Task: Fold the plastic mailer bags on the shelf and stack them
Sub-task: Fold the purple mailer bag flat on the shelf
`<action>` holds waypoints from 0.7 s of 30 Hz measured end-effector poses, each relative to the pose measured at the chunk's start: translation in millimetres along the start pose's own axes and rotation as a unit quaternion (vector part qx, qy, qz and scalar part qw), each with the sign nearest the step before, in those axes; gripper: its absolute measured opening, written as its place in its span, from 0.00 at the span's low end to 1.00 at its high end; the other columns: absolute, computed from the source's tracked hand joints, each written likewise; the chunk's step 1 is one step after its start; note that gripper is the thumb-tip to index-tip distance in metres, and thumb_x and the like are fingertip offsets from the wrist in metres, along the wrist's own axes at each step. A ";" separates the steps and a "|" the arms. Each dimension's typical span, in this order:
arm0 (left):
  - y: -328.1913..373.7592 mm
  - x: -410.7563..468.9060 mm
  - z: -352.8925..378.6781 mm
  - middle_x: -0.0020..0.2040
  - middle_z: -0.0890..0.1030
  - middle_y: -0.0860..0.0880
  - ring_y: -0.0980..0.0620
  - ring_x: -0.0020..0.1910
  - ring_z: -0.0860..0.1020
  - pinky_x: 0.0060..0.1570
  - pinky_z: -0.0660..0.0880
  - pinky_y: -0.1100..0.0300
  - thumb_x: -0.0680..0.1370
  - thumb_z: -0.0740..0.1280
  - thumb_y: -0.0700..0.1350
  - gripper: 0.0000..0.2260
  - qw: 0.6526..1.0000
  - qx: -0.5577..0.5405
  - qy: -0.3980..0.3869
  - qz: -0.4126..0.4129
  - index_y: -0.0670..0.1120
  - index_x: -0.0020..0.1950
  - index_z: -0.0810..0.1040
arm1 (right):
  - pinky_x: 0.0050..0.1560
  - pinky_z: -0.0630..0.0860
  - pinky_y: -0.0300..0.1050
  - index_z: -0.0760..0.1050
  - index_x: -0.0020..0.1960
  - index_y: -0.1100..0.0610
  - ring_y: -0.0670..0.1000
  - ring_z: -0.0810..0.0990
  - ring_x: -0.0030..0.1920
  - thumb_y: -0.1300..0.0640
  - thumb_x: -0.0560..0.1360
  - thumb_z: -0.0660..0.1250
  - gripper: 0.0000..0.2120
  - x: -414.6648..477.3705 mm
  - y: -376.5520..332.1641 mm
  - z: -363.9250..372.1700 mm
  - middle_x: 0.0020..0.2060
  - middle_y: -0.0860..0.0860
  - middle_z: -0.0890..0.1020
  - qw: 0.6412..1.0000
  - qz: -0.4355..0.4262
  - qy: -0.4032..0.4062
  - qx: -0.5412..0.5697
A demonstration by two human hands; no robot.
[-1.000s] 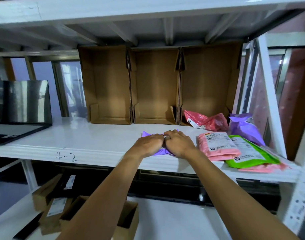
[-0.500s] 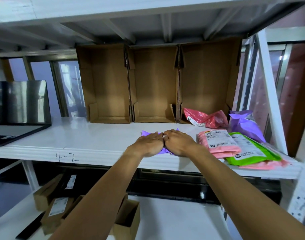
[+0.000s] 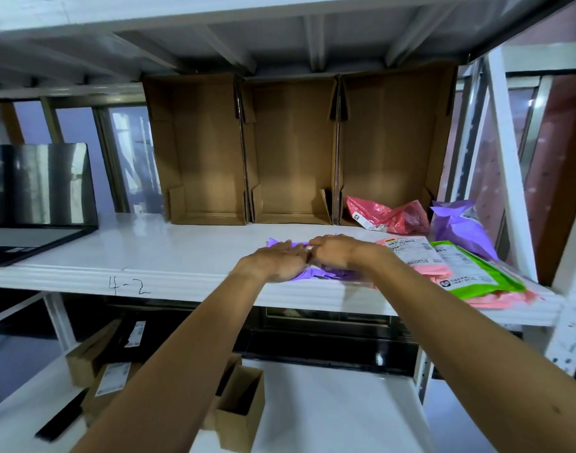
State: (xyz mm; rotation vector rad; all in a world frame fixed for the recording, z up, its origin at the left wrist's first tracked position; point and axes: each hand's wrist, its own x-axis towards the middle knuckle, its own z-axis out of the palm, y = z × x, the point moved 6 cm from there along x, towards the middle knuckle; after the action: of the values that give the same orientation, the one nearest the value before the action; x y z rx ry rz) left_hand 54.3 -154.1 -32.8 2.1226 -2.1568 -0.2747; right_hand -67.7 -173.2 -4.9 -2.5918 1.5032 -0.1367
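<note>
A purple mailer bag (image 3: 316, 274) lies on the white shelf (image 3: 156, 256), mostly hidden under my hands. My left hand (image 3: 275, 261) and my right hand (image 3: 337, 253) rest side by side on it, palms down, fingers touching, pressing it flat. To the right lies a stack of folded bags: a pink one (image 3: 420, 261) and a green one (image 3: 473, 273) over more pink. A crumpled red-pink bag (image 3: 388, 217) and a loose purple bag (image 3: 459, 228) lie behind the stack.
Three open cardboard boxes (image 3: 290, 152) stand against the back of the shelf. An open laptop (image 3: 35, 204) sits at the left. A white upright post (image 3: 508, 158) bounds the right side. Small cartons (image 3: 237, 410) sit on the lower shelf.
My hands have flattened out on the purple bag, from bunched fingers to flat palms. They stay in the same place.
</note>
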 end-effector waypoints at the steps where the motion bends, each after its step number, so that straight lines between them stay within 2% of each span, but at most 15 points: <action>1: -3.1 -0.8 -0.6 0.83 0.47 0.54 0.50 0.82 0.46 0.79 0.47 0.45 0.80 0.43 0.68 0.30 1.000 -0.003 -0.001 -0.012 0.63 0.81 0.49 | 0.62 0.68 0.49 0.72 0.68 0.55 0.57 0.72 0.65 0.53 0.83 0.54 0.17 -3.4 -1.1 -2.3 0.69 0.57 0.73 1.000 -0.001 -0.008 -0.011; 4: -12.9 -5.3 0.2 0.82 0.45 0.56 0.53 0.81 0.44 0.79 0.45 0.49 0.80 0.44 0.69 0.32 0.999 -0.013 -0.005 -0.033 0.58 0.82 0.48 | 0.71 0.60 0.48 0.65 0.76 0.56 0.57 0.60 0.76 0.53 0.85 0.51 0.21 -18.1 -2.9 -2.9 0.78 0.56 0.61 0.999 -0.012 -0.019 -0.028; 6: -24.5 -8.4 -2.2 0.83 0.45 0.56 0.54 0.81 0.44 0.79 0.45 0.50 0.82 0.44 0.67 0.31 0.999 0.000 -0.003 -0.054 0.55 0.83 0.47 | 0.72 0.58 0.48 0.63 0.78 0.59 0.56 0.57 0.77 0.54 0.86 0.48 0.22 -22.9 -2.4 -2.4 0.79 0.55 0.57 0.999 -0.015 -0.021 -0.042; 11: -47.2 -13.4 -9.7 0.83 0.45 0.56 0.55 0.81 0.45 0.78 0.43 0.53 0.85 0.46 0.60 0.28 0.998 -0.006 0.007 -0.069 0.53 0.83 0.47 | 0.75 0.57 0.57 0.55 0.79 0.50 0.56 0.56 0.78 0.42 0.82 0.46 0.28 -13.0 6.1 2.0 0.80 0.51 0.54 1.000 0.003 -0.028 -0.009; 14: -46.6 -15.2 -6.8 0.83 0.46 0.54 0.54 0.81 0.45 0.78 0.43 0.54 0.85 0.46 0.58 0.27 0.998 -0.016 0.015 -0.060 0.52 0.83 0.48 | 0.76 0.52 0.59 0.51 0.81 0.47 0.54 0.54 0.80 0.33 0.80 0.43 0.33 -12.1 18.2 6.1 0.81 0.48 0.53 0.998 0.044 -0.004 0.037; 18: -46.7 -15.4 -7.1 0.83 0.47 0.55 0.55 0.81 0.45 0.78 0.44 0.55 0.85 0.46 0.58 0.26 0.998 -0.025 0.025 -0.052 0.53 0.83 0.49 | 0.76 0.43 0.65 0.52 0.80 0.43 0.52 0.53 0.80 0.33 0.80 0.39 0.31 -15.2 22.8 9.2 0.81 0.46 0.53 0.997 0.046 0.012 0.059; 21: -44.4 -16.9 -7.9 0.83 0.47 0.54 0.55 0.81 0.45 0.77 0.45 0.55 0.85 0.46 0.57 0.26 0.998 -0.026 0.028 -0.047 0.52 0.83 0.49 | 0.75 0.40 0.66 0.52 0.80 0.43 0.52 0.52 0.80 0.34 0.81 0.37 0.31 -17.9 22.9 11.6 0.81 0.46 0.53 0.997 0.040 0.023 0.068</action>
State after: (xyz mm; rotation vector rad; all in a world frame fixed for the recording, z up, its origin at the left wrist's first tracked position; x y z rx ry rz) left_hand 99.7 -138.2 -33.1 2.1784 -2.0021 -0.2740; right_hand -94.5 -168.0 -20.4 -2.4340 1.5533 -0.2816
